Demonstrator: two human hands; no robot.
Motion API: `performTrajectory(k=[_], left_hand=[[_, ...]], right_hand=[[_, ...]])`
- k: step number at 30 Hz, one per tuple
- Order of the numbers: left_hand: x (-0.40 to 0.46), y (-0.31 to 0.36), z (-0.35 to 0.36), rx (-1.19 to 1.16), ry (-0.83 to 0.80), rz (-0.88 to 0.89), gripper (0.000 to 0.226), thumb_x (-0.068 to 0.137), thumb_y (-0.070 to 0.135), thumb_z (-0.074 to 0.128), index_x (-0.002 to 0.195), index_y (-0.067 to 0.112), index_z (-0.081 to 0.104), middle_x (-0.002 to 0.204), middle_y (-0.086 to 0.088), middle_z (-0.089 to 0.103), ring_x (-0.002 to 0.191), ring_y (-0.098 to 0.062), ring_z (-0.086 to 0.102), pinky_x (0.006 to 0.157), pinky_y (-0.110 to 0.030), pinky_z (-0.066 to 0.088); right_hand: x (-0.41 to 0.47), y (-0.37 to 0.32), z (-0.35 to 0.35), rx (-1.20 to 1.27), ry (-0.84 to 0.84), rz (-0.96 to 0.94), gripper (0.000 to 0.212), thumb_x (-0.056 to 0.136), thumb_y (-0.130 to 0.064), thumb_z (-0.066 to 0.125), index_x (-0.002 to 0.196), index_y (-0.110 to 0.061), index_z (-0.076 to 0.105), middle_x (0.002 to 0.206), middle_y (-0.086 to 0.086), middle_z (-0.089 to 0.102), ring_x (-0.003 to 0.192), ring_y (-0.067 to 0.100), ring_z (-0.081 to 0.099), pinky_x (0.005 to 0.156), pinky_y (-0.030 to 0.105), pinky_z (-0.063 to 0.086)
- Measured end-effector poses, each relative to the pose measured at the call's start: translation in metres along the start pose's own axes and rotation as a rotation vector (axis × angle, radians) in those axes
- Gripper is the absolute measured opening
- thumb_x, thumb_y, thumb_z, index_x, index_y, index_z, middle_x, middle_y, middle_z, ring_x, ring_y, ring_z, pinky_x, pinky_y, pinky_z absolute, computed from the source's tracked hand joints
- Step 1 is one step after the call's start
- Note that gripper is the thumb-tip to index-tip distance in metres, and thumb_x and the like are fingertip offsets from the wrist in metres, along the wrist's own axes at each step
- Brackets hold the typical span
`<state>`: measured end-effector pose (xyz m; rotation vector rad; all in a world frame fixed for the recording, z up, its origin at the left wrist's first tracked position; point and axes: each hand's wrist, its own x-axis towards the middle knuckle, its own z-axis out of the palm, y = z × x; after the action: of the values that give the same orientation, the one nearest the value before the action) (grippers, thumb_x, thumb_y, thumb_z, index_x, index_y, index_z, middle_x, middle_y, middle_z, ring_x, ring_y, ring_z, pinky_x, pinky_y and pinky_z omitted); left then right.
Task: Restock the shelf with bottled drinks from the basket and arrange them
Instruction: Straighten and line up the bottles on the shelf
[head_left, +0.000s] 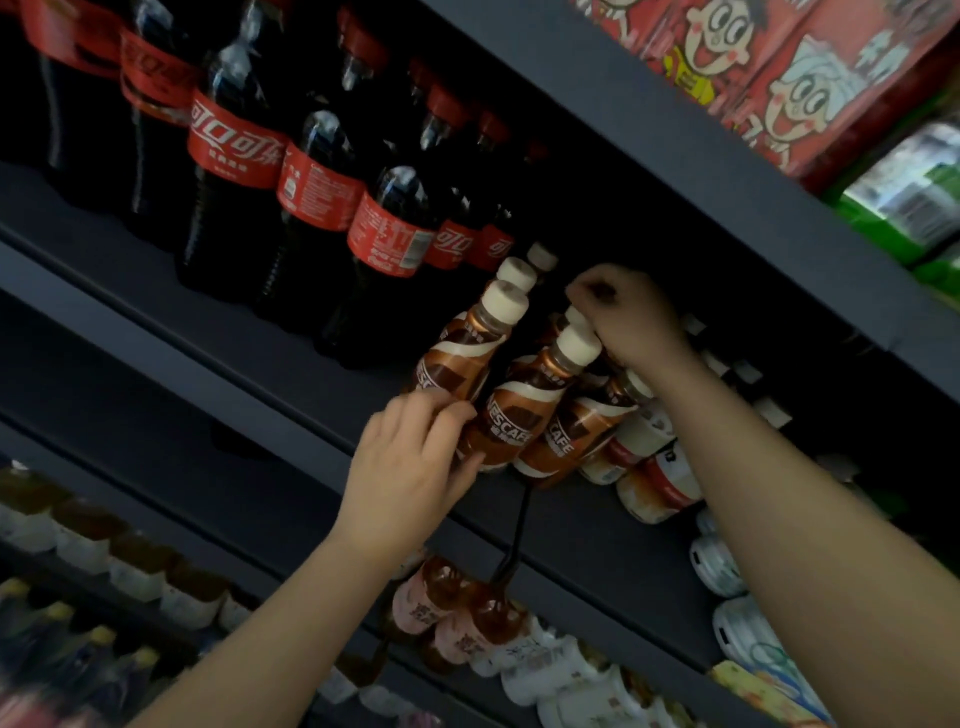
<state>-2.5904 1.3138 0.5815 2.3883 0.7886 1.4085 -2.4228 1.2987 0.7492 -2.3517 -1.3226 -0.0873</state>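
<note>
Brown Nescafe coffee bottles with white caps stand in a row on the dark shelf (270, 395). My left hand (415, 467) grips the lower body of the front Nescafe bottle (514, 415) at the shelf edge. My right hand (628, 317) reaches in from the right and closes its fingers around that same bottle's white cap (576, 343). Another Nescafe bottle (462, 353) stands just left of it, and a third (576, 431) just right. No basket is in view.
Large cola bottles (234, 171) with red labels fill the left of the same shelf. White and red-labelled bottles (654, 478) stand right of the coffee. Tea and milk drinks (467, 618) line the shelf below. Red cartoon packs (779, 78) sit on the shelf above.
</note>
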Motion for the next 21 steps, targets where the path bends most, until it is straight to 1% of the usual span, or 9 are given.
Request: performTrajectory(k=[2, 4, 6, 9, 10, 13, 15, 18, 21], left_hand=[[-0.006, 0.012, 0.010, -0.046, -0.091, -0.027, 0.043, 0.076, 0.034, 0.063, 0.110, 0.009, 0.054, 0.104, -0.009, 0.061, 0.084, -0.025, 0.063, 0.059, -0.034, 0.055], [-0.008, 0.025, 0.019, -0.026, -0.168, -0.096, 0.057, 0.070, 0.036, 0.073, 0.116, 0.008, 0.054, 0.108, -0.010, 0.063, 0.084, -0.025, 0.067, 0.055, -0.032, 0.055], [-0.006, 0.035, 0.025, 0.011, -0.175, -0.161, 0.067, 0.066, 0.037, 0.078, 0.120, 0.006, 0.052, 0.109, -0.011, 0.063, 0.080, -0.024, 0.067, 0.052, -0.031, 0.054], [0.001, 0.044, 0.029, 0.056, -0.146, -0.237, 0.071, 0.065, 0.036, 0.079, 0.122, 0.005, 0.050, 0.099, -0.012, 0.064, 0.071, -0.025, 0.066, 0.048, -0.031, 0.053], [0.003, 0.045, 0.030, 0.064, -0.142, -0.252, 0.072, 0.065, 0.036, 0.079, 0.123, 0.004, 0.050, 0.096, -0.013, 0.064, 0.072, -0.025, 0.065, 0.047, -0.031, 0.052], [0.015, 0.050, 0.032, 0.057, -0.116, -0.218, 0.069, 0.067, 0.035, 0.077, 0.123, 0.005, 0.048, 0.101, -0.014, 0.064, 0.076, -0.026, 0.067, 0.044, -0.030, 0.051], [0.029, 0.054, 0.030, 0.086, -0.097, -0.162, 0.069, 0.067, 0.037, 0.075, 0.121, 0.004, 0.048, 0.106, -0.014, 0.065, 0.071, -0.024, 0.068, 0.039, -0.027, 0.049], [0.045, 0.062, 0.026, 0.185, -0.078, -0.147, 0.074, 0.062, 0.044, 0.077, 0.119, 0.002, 0.054, 0.086, -0.011, 0.068, 0.047, -0.019, 0.063, 0.031, -0.019, 0.037], [0.042, 0.063, 0.024, 0.260, -0.069, -0.119, 0.072, 0.066, 0.046, 0.073, 0.120, 0.002, 0.054, 0.082, -0.010, 0.068, 0.043, -0.016, 0.060, 0.031, -0.015, 0.032]], right_hand=[[-0.002, 0.002, -0.006, 0.062, -0.033, -0.001, 0.025, 0.092, -0.026, 0.053, 0.112, -0.014, 0.062, 0.101, -0.001, 0.061, 0.095, 0.010, 0.054, 0.078, 0.023, 0.043], [-0.001, 0.001, -0.012, 0.091, -0.078, -0.013, 0.027, 0.092, -0.024, 0.054, 0.115, -0.011, 0.060, 0.099, -0.001, 0.058, 0.093, 0.010, 0.054, 0.070, 0.016, 0.043], [-0.001, 0.001, -0.016, 0.072, -0.147, -0.028, 0.031, 0.092, -0.018, 0.053, 0.122, -0.009, 0.056, 0.105, 0.002, 0.058, 0.094, 0.011, 0.053, 0.068, 0.009, 0.042], [-0.002, 0.005, -0.015, -0.036, -0.230, -0.054, 0.038, 0.092, -0.009, 0.050, 0.130, -0.010, 0.050, 0.125, 0.009, 0.057, 0.106, 0.016, 0.052, 0.087, 0.021, 0.040], [-0.002, 0.006, -0.014, -0.044, -0.233, -0.059, 0.040, 0.092, -0.007, 0.050, 0.131, -0.010, 0.049, 0.129, 0.011, 0.055, 0.113, 0.020, 0.052, 0.090, 0.024, 0.039], [-0.002, 0.007, -0.013, -0.035, -0.237, -0.082, 0.041, 0.090, -0.005, 0.052, 0.131, -0.009, 0.050, 0.132, 0.012, 0.054, 0.121, 0.023, 0.051, 0.093, 0.025, 0.038], [-0.003, 0.010, -0.014, -0.020, -0.246, -0.102, 0.041, 0.090, -0.005, 0.052, 0.131, -0.008, 0.050, 0.132, 0.012, 0.054, 0.121, 0.023, 0.051, 0.095, 0.026, 0.039], [-0.007, 0.015, -0.014, 0.012, -0.244, -0.135, 0.040, 0.090, -0.004, 0.051, 0.130, -0.008, 0.051, 0.130, 0.011, 0.056, 0.122, 0.023, 0.051, 0.094, 0.024, 0.038], [-0.009, 0.018, -0.011, 0.045, -0.230, -0.137, 0.038, 0.091, -0.009, 0.051, 0.129, -0.012, 0.052, 0.128, 0.009, 0.057, 0.119, 0.021, 0.052, 0.093, 0.025, 0.038]])
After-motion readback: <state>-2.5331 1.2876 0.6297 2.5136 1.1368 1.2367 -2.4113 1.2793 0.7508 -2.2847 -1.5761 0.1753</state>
